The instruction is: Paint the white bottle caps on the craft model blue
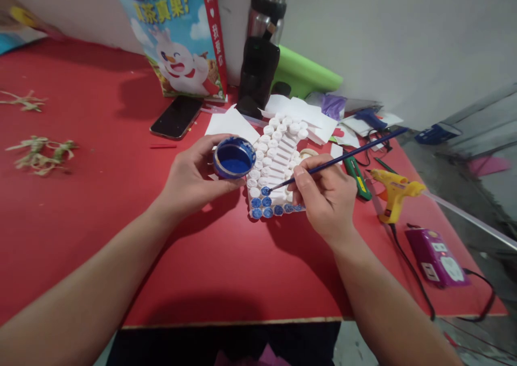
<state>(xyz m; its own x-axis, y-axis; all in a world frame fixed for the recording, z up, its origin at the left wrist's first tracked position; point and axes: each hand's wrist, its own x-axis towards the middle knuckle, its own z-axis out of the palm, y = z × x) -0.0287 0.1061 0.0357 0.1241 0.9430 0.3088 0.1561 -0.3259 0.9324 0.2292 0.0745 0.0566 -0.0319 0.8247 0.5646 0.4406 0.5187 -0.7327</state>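
My left hand [194,175] is wrapped around a small jar of blue paint [234,159], tilted so that its open mouth faces me. In my right hand [325,194] is a paintbrush [343,155] with a dark blue handle, held like a pen. Its tip touches one of the rolls on a white craft piece [277,153] made of rolled paper coils and flat strips. Several coils along the near edge and the near left corner are blue; the others showing are white. My right fingers hide part of the piece's right side.
A phone [176,117], a printed bag [181,43] and a black item [258,70] stand or lie behind. On the right are a green cutter [357,177], a yellow glue gun [398,189] and a purple power box [438,258] with cords. Straw pieces [42,153] lie left on the red table [226,269].
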